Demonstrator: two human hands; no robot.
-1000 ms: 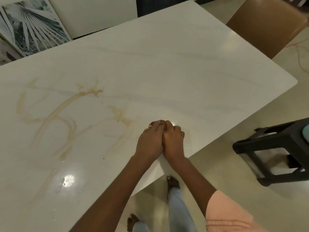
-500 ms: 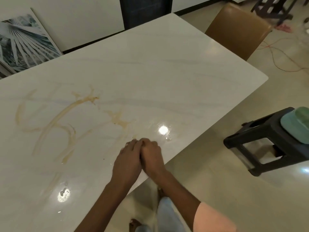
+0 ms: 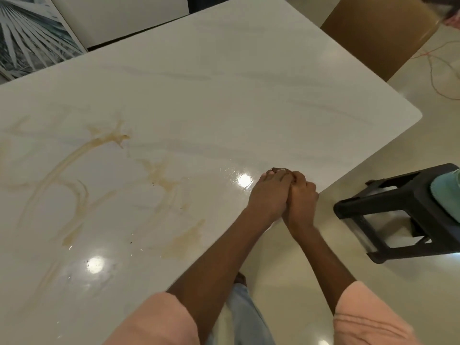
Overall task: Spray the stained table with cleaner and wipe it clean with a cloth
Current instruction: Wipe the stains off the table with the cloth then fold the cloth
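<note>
Your tabletop is a glossy, pale marble-look slab with faint grey veins and a rounded right corner. Brown stains streak its left and near-centre parts in thin, smeared curves, with a duller blotch nearer you and dark specks scattered about. Two bright lamp reflections shine on the wet-looking surface.

Your left hand and right hand press together at the tabletop's near right edge, touching side by side. Your fingers lie curled close and narrow; whether they hold anything I cannot tell.

To the right, on the floor, stands a black plastic stool with a pale green thing on it. Far right is a smooth brown chair back; far left leans a palm-leaf picture.
</note>
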